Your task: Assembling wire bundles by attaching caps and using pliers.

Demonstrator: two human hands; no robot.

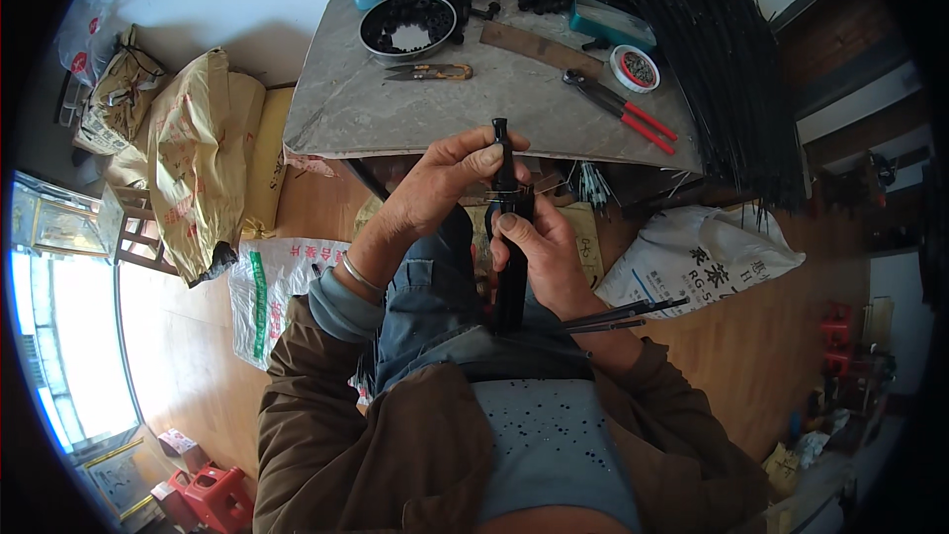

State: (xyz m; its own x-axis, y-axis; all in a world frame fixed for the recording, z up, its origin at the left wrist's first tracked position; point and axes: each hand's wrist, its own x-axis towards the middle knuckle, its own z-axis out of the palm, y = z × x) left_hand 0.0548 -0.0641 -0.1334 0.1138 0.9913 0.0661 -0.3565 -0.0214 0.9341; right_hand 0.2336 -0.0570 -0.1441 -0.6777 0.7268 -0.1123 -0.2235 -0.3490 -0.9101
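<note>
My left hand (pixel 443 176) pinches a slim black tube-like part (pixel 502 150) with a flared top, held upright just off the table's near edge. Directly below it, my right hand (pixel 546 255) is wrapped round a thicker, long black piece (pixel 510 292) that reaches down between my thighs. The two black pieces meet end to end between my hands; whether they are joined I cannot tell. Several thin black rods (pixel 623 314) stick out by my right wrist, and what holds them is hidden.
On the grey table (pixel 346 119) are a metal bowl (pixel 368 47) of small black parts, thread snips (pixel 430 71), red-handled pliers (pixel 628 117), a dish (pixel 635 69) of metal bits and a black rod bundle (pixel 727 69). Sacks (pixel 203 148) stand left; a white sack (pixel 682 257) lies right.
</note>
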